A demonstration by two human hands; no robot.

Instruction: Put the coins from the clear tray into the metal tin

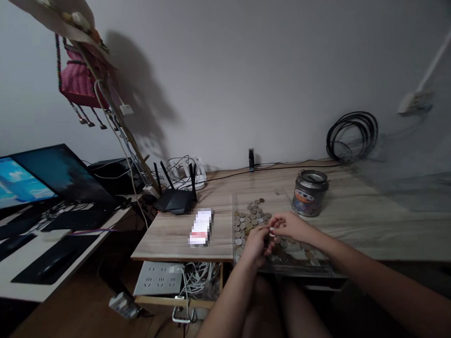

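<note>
Many coins [251, 217] lie spread on a clear tray [306, 270] at the front of the wooden table [360, 218]. Over the pile my left hand [256, 245] and my right hand [290, 227] meet, fingertips together around something small and dark, probably a coin; it is too small to tell for sure. An open metal tin [309, 192] with a printed label stands just behind my right hand.
A blurred-out packet [201, 228] lies left of the coins, a black router [174, 198] behind it. A power strip [160, 278] and cables sit on a shelf under the table. Monitors [33, 180] stand at left, a cable coil [352, 135] hangs on the wall.
</note>
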